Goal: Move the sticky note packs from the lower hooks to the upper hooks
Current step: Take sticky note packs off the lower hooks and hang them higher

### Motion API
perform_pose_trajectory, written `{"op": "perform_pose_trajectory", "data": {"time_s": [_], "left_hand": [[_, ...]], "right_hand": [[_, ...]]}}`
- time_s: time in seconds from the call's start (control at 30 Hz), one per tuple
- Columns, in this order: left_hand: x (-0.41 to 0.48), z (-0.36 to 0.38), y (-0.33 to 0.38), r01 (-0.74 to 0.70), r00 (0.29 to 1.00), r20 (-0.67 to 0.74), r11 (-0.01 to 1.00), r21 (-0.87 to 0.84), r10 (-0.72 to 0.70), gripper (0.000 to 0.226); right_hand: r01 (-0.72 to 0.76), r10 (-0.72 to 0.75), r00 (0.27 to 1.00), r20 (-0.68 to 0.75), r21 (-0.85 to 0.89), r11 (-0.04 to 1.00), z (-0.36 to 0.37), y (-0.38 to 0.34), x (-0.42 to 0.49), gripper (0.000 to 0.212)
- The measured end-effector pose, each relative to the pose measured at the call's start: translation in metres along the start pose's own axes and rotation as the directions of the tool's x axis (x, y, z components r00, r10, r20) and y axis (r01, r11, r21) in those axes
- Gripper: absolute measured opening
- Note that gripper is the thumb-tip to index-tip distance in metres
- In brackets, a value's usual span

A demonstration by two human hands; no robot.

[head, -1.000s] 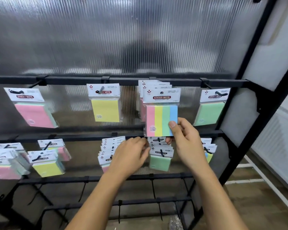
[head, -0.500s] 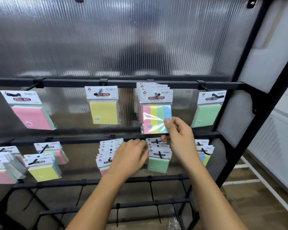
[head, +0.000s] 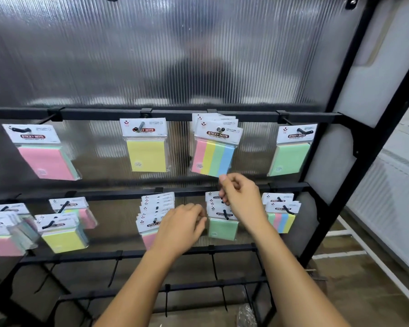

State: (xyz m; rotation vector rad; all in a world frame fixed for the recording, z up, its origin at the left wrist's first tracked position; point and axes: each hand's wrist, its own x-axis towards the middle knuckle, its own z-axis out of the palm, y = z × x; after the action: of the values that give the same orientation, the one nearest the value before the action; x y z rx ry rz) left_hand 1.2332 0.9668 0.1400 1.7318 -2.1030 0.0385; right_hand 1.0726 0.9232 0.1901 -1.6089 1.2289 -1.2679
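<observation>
From my feed, a ribbed translucent panel (head: 151, 55) fills the back of the view, and a dim blurred shape shows in it. A black slanted post (head: 350, 57) borders it on the right, with a white board (head: 376, 79) beside that. Farther right I see a white radiator (head: 392, 185) above a brown floor (head: 364, 291). Black cable ties (head: 214, 265) hang low down, near crinkled plastic (head: 246, 315).

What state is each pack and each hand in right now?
striped pack, hanging on an upper hook, front of a stack.
yellow pack, hanging on an upper hook.
lower green pack, hanging on a lower hook.
lower pink stack, on a lower hook.
left hand, resting on the lower pink stack, fingers curled.
right hand, fingers curled just below the striped pack; contact unclear.
</observation>
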Motion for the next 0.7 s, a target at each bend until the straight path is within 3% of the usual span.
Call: {"op": "perform_pose_trajectory", "data": {"time_s": [0.33, 0.7], "left_hand": [[-0.019, 0.032, 0.006, -0.017, 0.998, 0.055, 1.000, -0.022, 0.018, 0.014], [-0.013, 0.060, 0.049, -0.118, 0.987, 0.093, 0.982, -0.148, 0.133, 0.014]], "right_hand": [[-0.149, 0.158, 0.987, 0.040, -0.173, 0.974, -0.013, 0.083, -0.059, 0.015], [-0.286, 0.248, 0.956, -0.158, -0.306, 0.908, -0.063, 0.109, -0.074, 0.012]]}}
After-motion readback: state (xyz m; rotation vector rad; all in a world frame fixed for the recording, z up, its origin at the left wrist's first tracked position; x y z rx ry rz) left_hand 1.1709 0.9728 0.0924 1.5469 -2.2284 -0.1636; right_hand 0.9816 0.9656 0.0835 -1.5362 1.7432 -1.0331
